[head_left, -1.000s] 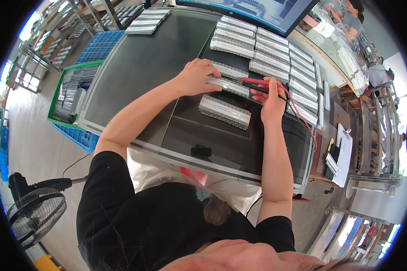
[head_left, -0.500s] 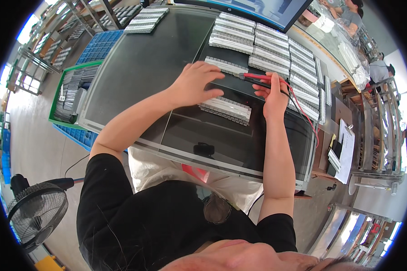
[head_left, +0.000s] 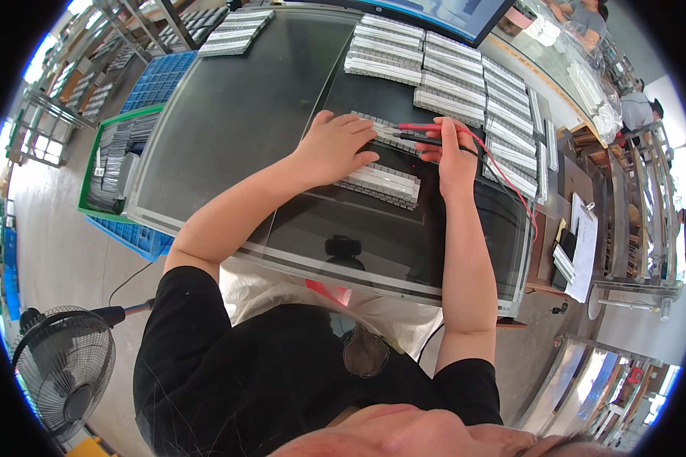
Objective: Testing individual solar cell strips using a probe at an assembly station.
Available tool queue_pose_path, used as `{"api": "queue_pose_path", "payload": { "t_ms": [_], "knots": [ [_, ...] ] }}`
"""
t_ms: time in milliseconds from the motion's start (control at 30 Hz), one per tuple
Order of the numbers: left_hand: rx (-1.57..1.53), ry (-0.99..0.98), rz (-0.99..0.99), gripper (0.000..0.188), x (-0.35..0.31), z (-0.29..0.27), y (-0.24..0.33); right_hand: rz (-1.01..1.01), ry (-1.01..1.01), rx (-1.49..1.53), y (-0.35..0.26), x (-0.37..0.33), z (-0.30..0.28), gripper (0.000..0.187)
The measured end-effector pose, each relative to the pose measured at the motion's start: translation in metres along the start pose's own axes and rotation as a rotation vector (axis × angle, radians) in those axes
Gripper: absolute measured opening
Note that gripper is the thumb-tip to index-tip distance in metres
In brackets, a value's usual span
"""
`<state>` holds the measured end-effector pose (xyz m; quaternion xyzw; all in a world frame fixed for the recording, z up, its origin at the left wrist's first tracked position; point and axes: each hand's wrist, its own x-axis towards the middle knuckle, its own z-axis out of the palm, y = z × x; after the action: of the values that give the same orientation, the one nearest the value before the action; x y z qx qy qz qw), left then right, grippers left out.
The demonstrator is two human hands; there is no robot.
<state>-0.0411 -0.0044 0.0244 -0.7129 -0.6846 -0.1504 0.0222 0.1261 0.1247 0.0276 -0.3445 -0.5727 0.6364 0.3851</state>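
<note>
My right hand [head_left: 451, 156] is closed around two test probes, a red probe [head_left: 419, 127] and a black probe [head_left: 418, 139]. Their tips point left, over a grey-and-white segmented strip [head_left: 383, 126] on the dark tabletop; whether they touch it I cannot tell. Across the strip's left end lies my left hand [head_left: 331, 148], fingers stretched out and thumb apart, covering part of it. Closer to me, just under my left thumb, rests another grey-and-white strip bundle [head_left: 385, 185].
Rows of similar strips [head_left: 453, 72] fill the far right, below a monitor [head_left: 465, 15]. A red cable [head_left: 503, 179] runs along the right side. At left stand a green-rimmed crate [head_left: 91, 171] and a fan [head_left: 65, 373]; a clipboard [head_left: 583, 251] lies at right.
My left hand has come down onto the strip's left end, its fingers flatter than before. The probes have shifted slightly left, and their tips now lie over the strip.
</note>
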Motion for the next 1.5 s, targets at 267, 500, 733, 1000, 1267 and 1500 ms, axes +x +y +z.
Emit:
{"api": "queue_pose_path", "payload": {
  "t_ms": [267,500,733,1000,1267,1500],
  "knots": [
    [-0.006,0.015,0.006,0.036,0.001,0.0,0.0,-0.001,0.021,-0.018,0.003,0.002,-0.001,0.029],
    [-0.015,0.006,0.039,0.035,0.008,-0.004,-0.005,-0.012,0.038,0.018,0.003,0.0,-0.001,0.028],
    [0.046,0.114,0.058,0.043,0.03,0.008,-0.018,-0.057,0.102,0.128,-0.005,-0.003,-0.003,0.029],
    [-0.03,-0.045,-0.016,0.034,0.034,-0.002,-0.013,-0.091,0.133,0.172,-0.006,-0.002,-0.003,0.027],
    [-0.209,-0.204,0.011,0.036,-0.005,-0.033,0.017,-0.092,0.11,0.197,-0.007,0.001,-0.008,0.031],
    [-0.179,-0.113,0.008,0.043,-0.013,-0.024,0.027,-0.099,0.092,0.186,-0.006,-0.002,-0.007,0.032]
  ]
}}
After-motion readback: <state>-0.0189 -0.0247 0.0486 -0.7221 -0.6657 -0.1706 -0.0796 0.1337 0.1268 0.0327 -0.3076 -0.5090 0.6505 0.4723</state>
